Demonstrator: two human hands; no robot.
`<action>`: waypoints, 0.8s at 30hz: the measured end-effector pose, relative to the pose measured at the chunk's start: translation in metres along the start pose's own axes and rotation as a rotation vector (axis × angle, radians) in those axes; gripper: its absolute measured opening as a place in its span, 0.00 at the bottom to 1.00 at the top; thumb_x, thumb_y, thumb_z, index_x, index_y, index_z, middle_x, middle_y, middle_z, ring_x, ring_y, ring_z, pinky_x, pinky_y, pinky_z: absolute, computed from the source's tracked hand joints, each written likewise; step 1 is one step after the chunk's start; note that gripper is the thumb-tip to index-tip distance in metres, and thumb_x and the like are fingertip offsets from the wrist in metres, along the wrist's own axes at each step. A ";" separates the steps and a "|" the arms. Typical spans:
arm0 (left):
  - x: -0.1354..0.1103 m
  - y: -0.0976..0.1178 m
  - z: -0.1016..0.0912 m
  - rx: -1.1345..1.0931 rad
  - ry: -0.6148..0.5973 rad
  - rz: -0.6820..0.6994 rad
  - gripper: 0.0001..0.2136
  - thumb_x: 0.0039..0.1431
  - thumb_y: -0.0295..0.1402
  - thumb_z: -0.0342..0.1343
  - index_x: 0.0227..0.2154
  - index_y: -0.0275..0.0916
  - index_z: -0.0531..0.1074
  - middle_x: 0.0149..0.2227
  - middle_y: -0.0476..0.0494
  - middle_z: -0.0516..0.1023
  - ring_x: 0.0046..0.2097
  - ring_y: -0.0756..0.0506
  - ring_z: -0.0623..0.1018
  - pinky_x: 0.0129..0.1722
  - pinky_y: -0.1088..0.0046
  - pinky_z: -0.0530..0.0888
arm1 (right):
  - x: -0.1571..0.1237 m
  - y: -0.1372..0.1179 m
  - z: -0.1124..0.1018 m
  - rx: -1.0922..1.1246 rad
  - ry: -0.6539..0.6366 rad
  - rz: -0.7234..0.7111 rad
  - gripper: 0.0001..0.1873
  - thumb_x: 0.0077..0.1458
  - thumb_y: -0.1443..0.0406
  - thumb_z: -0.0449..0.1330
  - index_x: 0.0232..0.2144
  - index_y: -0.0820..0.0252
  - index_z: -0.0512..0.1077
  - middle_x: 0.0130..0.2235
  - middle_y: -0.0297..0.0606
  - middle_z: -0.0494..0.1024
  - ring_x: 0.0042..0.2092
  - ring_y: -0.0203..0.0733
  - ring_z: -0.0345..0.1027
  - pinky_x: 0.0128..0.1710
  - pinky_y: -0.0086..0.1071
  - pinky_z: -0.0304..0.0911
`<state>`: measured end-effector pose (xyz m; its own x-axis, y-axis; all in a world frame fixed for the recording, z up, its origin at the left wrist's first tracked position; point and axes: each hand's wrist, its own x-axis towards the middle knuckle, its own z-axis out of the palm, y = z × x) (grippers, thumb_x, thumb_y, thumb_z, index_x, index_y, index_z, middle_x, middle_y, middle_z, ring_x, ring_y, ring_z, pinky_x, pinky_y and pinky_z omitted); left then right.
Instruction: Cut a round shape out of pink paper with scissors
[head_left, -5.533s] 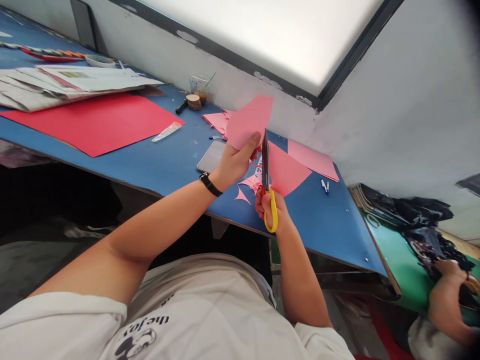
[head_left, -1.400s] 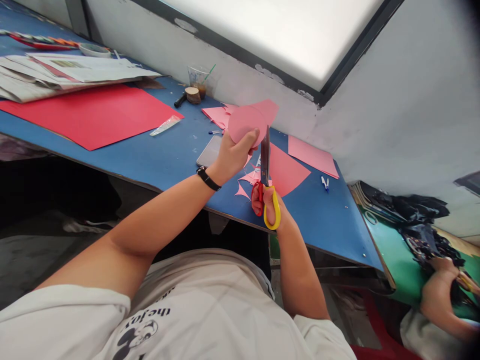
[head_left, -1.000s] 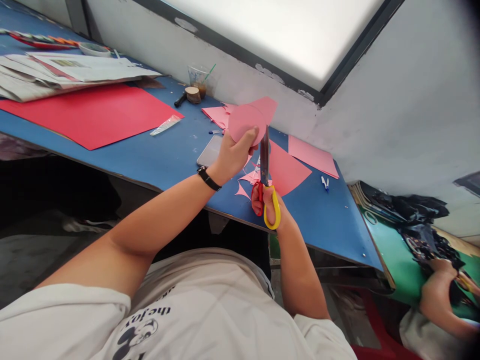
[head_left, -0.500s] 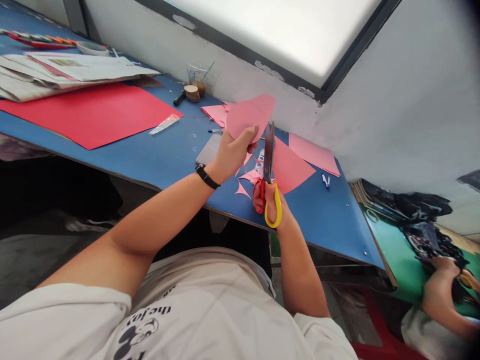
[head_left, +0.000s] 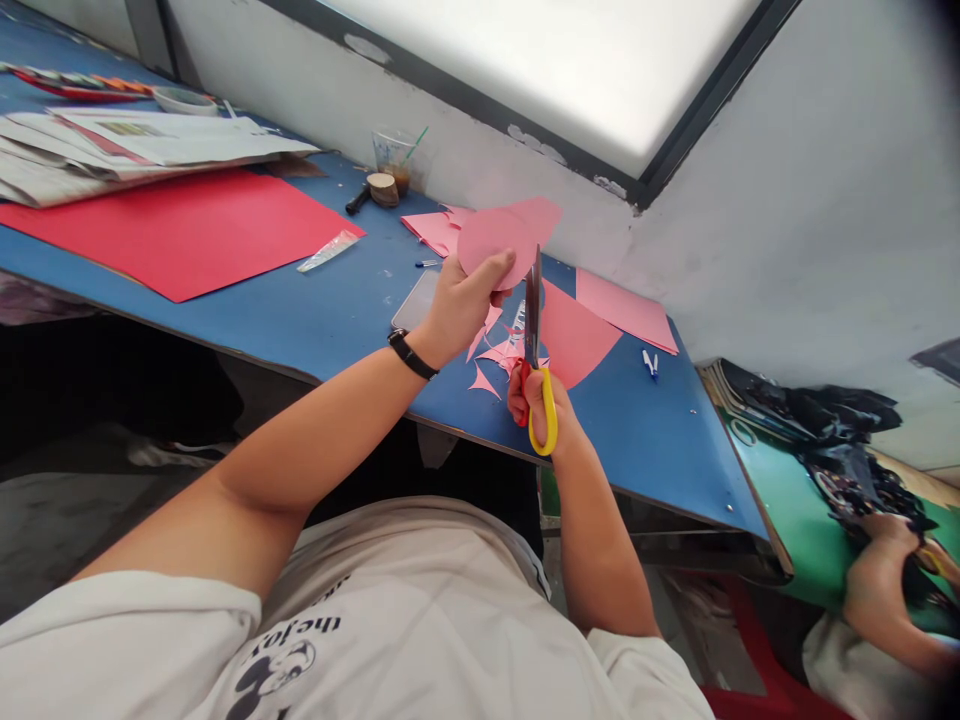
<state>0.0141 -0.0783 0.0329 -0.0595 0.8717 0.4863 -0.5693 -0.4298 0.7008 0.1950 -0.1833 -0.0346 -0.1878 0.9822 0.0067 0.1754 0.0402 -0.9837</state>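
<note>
My left hand point(head_left: 472, 290) pinches a piece of pink paper point(head_left: 491, 238) with a rounded edge, thumb on top. In my right hand point(head_left: 544, 400) is a pair of scissors point(head_left: 533, 310) with one red and one yellow handle, blades pointing up and away from me. The blade tips are at the right edge of the held paper. Below lie pink paper scraps point(head_left: 485, 381). A larger pink sheet point(head_left: 577, 335) rests on the blue table behind the scissors.
A red sheet point(head_left: 180, 235) and newspapers point(head_left: 150, 140) lie to the left. By the wall stand a plastic cup point(head_left: 391, 160) and a wooden-headed stamp or mallet point(head_left: 382, 189). More pink paper point(head_left: 630, 310) and a blue-white pen point(head_left: 650, 364) are right. A co-worker's hand point(head_left: 891, 533) works on a green table point(head_left: 802, 530).
The held pink paper has turned a little, its pointed part swinging right. The scissor handles have drawn closer together, and the blades have closed up around the paper's edge.
</note>
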 end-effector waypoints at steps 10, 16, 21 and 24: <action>0.000 -0.004 -0.002 -0.015 -0.027 0.026 0.29 0.66 0.59 0.79 0.26 0.42 0.75 0.28 0.49 0.70 0.29 0.49 0.71 0.29 0.70 0.71 | -0.002 -0.021 0.011 -0.022 0.020 -0.031 0.52 0.47 0.09 0.62 0.29 0.48 0.66 0.24 0.27 0.60 0.25 0.39 0.55 0.24 0.40 0.55; 0.000 -0.001 -0.001 0.011 -0.036 0.031 0.28 0.65 0.58 0.79 0.26 0.43 0.74 0.28 0.49 0.70 0.29 0.49 0.69 0.28 0.68 0.69 | -0.001 -0.020 0.010 -0.029 0.015 -0.038 0.52 0.47 0.09 0.60 0.29 0.47 0.66 0.25 0.28 0.59 0.26 0.40 0.56 0.25 0.40 0.57; -0.001 0.003 -0.001 0.060 -0.053 -0.001 0.23 0.64 0.48 0.79 0.26 0.43 0.73 0.27 0.50 0.69 0.29 0.49 0.68 0.28 0.70 0.68 | -0.002 -0.023 0.010 -0.035 0.020 -0.010 0.48 0.55 0.13 0.63 0.32 0.48 0.67 0.26 0.27 0.59 0.26 0.39 0.55 0.26 0.38 0.56; -0.001 0.005 -0.002 0.095 -0.052 -0.028 0.21 0.64 0.46 0.77 0.27 0.43 0.74 0.27 0.51 0.68 0.30 0.49 0.69 0.29 0.70 0.69 | -0.003 -0.025 0.010 -0.033 0.026 -0.004 0.48 0.54 0.14 0.64 0.34 0.49 0.69 0.26 0.26 0.60 0.27 0.38 0.57 0.26 0.37 0.57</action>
<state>0.0102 -0.0809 0.0348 -0.0008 0.8712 0.4909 -0.4896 -0.4283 0.7595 0.1814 -0.1890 -0.0117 -0.1630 0.9865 0.0153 0.2069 0.0494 -0.9771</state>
